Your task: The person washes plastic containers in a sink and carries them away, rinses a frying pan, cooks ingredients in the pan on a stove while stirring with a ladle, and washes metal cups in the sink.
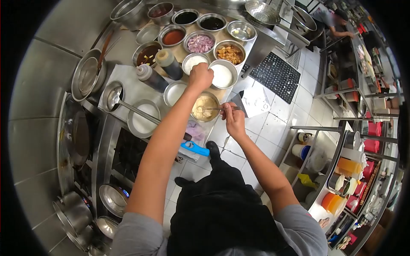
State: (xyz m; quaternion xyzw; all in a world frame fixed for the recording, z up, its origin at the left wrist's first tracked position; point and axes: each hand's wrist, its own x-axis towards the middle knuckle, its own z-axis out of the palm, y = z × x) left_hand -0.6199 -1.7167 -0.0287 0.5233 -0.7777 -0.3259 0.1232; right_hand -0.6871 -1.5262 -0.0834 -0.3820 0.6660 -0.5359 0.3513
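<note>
The left hand (200,77) reaches over the worktop (121,74) with its fingers drawn close together at the near side of a bowl (183,67) of white powder; whether they pinch anything cannot be told, as the tips are hidden. The right hand (233,120) is closed around the handle of a spoon (222,108), which lies level across a bowl (217,99) of pale yellow paste (200,102) near the worktop's right edge. A second white-filled bowl (235,77) stands just right of the left hand, and a third (166,94) sits left of the wrist, partly behind the forearm. Farther left stand two squeeze bottles (168,64) with dark contents, side by side and upright. Beyond the hands, more bowls hold sliced onion (200,44), brown chunks (229,53), red sauce (173,37) and dark liquid (185,17). A ladle (112,97) rests in a pot at the left, its handle slanting over a bowl of white liquid (143,119) toward the left forearm. Nearer the body lie a purple cloth (195,130) and a blue lighter (195,148). At the upper right, another person (326,21) leans over a separate worktop.
</note>
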